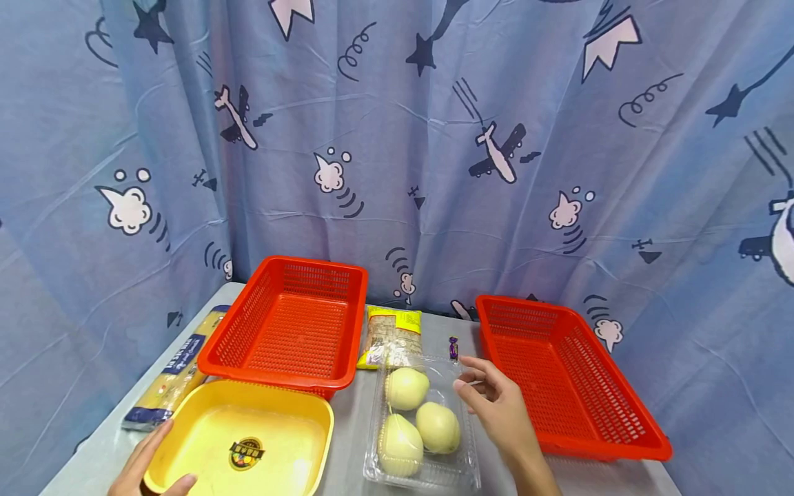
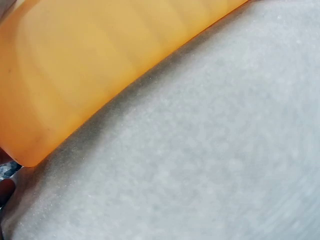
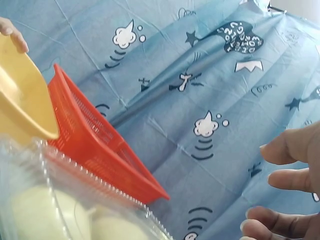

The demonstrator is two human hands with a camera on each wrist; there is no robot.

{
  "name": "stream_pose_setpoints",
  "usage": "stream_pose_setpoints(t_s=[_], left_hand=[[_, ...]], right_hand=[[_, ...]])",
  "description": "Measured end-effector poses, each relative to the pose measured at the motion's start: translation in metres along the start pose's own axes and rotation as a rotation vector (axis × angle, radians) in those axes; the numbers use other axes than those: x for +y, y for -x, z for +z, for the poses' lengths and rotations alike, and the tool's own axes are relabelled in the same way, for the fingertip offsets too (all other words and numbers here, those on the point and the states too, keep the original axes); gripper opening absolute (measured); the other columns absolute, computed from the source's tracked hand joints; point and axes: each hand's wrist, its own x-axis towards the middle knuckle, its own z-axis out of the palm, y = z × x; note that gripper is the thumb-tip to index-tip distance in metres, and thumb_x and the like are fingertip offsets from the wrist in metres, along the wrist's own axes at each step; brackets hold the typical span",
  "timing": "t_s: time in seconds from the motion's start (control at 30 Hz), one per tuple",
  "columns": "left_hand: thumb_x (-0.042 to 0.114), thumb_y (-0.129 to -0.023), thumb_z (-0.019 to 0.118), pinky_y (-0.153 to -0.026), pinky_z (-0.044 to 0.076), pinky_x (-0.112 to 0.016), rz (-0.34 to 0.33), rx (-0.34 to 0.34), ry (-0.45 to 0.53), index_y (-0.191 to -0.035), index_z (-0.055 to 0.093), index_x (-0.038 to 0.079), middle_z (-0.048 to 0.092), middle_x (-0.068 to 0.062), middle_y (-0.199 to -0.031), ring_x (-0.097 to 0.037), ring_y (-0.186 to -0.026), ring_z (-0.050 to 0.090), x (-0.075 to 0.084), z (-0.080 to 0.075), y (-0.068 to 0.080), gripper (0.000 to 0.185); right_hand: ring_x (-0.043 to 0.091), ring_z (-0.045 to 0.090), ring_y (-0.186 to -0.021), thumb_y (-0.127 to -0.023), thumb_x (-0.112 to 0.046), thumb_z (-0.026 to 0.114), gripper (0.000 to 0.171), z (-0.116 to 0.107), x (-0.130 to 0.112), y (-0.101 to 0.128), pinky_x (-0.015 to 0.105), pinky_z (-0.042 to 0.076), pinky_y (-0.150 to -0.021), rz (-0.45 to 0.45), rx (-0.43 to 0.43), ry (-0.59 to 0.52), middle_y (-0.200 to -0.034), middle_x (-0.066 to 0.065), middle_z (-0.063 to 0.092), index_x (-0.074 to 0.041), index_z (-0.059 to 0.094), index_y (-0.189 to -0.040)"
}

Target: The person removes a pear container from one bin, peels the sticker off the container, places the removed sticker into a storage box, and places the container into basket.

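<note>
A yellow plastic basin (image 1: 285,441) with a round label inside stands at the front left. My left hand (image 1: 144,461) grips its left rim, thumb over the inner side and fingers along the outside. Right of the basin lies a clear plastic clamshell box (image 1: 455,458) holding several pale yellow-green round fruits (image 1: 437,427). My right hand (image 1: 496,399) is at the box's upper right side, its fingers loosely bent with nothing between them. Just beyond those fingertips is a small purple wrapped candy (image 1: 453,348). In the right wrist view, thumb and fingers (image 3: 287,180) are spread apart.
A red basket (image 1: 304,324) stands behind the basin, another red basket (image 1: 558,372) at the right. A long pack of noodles (image 1: 180,365) lies at the left edge. A yellow-and-clear food bag (image 1: 393,331) lies behind the box. A blue patterned curtain (image 1: 397,172) hangs behind.
</note>
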Motion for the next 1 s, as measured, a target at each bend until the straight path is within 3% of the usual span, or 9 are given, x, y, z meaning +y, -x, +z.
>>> stream_pose_setpoints(t_s=[0.23, 0.63, 0.77, 0.93, 1.0], left_hand=[[0.039, -0.077, 0.081, -0.083, 0.013, 0.005, -0.03, -0.015, -0.006, -0.154, 0.024, 0.012, 0.037, -0.027, -0.141, -0.044, -0.118, 0.038, 0.001, -0.001, -0.001, 0.099], [0.039, -0.077, 0.082, -0.084, 0.014, 0.005, -0.005, 0.01, -0.013, -0.155, 0.024, 0.016, 0.038, -0.026, -0.14, -0.043, -0.117, 0.039, -0.002, 0.001, 0.0, 0.099], [0.044, -0.077, 0.08, -0.08, 0.014, 0.005, -0.054, -0.016, -0.023, -0.155, 0.024, 0.015, 0.037, -0.025, -0.141, -0.043, -0.117, 0.04, -0.002, 0.001, -0.001, 0.101], [0.052, -0.076, 0.077, -0.077, 0.015, 0.004, -0.147, -0.095, -0.047, -0.155, 0.02, 0.013, 0.032, -0.026, -0.144, -0.045, -0.12, 0.04, -0.002, -0.001, -0.004, 0.105], [0.052, -0.077, 0.077, -0.084, 0.021, 0.001, -0.159, -0.116, -0.05, -0.155, 0.02, 0.011, 0.031, -0.027, -0.144, -0.045, -0.121, 0.039, -0.003, -0.004, -0.005, 0.105]], right_hand=[[0.024, 0.06, -0.078, -0.086, -0.009, 0.073, 0.038, -0.006, 0.013, -0.001, 0.033, 0.052, -0.064, 0.042, 0.027, 0.024, -0.098, 0.015, 0.061, -0.014, 0.065, -0.122], [0.024, 0.056, -0.084, -0.086, -0.018, 0.074, 0.043, -0.01, 0.031, -0.005, 0.031, 0.049, -0.067, 0.145, 0.06, 0.116, -0.101, 0.013, 0.059, -0.015, 0.062, -0.127], [0.023, 0.054, -0.086, -0.086, -0.015, 0.074, 0.045, -0.01, 0.041, -0.006, 0.03, 0.045, -0.068, 0.12, 0.068, 0.13, -0.104, 0.015, 0.058, -0.013, 0.062, -0.128], [0.027, 0.053, -0.094, -0.085, -0.015, 0.074, 0.047, -0.009, 0.052, -0.005, 0.033, 0.045, -0.074, 0.101, 0.073, 0.162, -0.111, 0.018, 0.056, -0.012, 0.061, -0.13], [0.029, 0.052, -0.1, -0.085, -0.017, 0.075, 0.049, -0.007, 0.055, -0.005, 0.036, 0.044, -0.078, 0.099, 0.066, 0.179, -0.115, 0.019, 0.054, -0.013, 0.059, -0.131]])
